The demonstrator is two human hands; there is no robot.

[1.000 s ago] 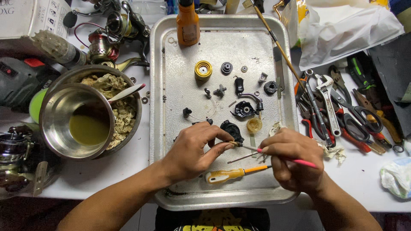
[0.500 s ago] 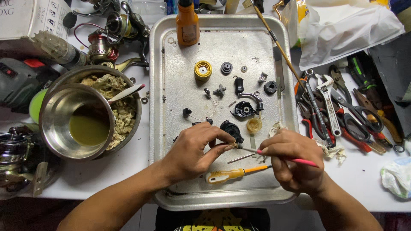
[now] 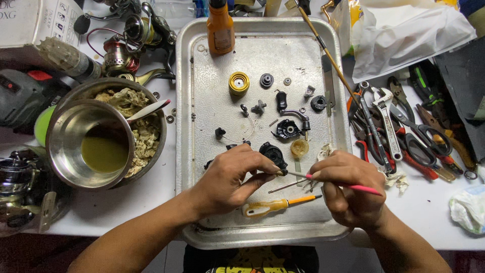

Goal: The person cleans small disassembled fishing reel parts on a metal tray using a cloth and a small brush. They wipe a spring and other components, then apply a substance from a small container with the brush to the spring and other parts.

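- Left hand (image 3: 227, 179) pinches a small brass part (image 3: 279, 172) between thumb and fingertips, low over the near middle of the tray (image 3: 202, 126)
- Right hand (image 3: 351, 187) grips a pink-handled pick (image 3: 348, 186), fingers pressed together round it; tip touches the part
- Part: tiny, yellowish, mostly hidden by fingertips; finer detail cannot be told
- Progress, judged: teardown looks done: gold spool (image 3: 239, 83), black housings and small bits lie spread apart on tray. Work on this one part is under way; nothing reassembled
- Yellow screwdriver (image 3: 275, 204) lies untouched below the hands; steel bowl (image 3: 60, 151) of yellowish liquid at left
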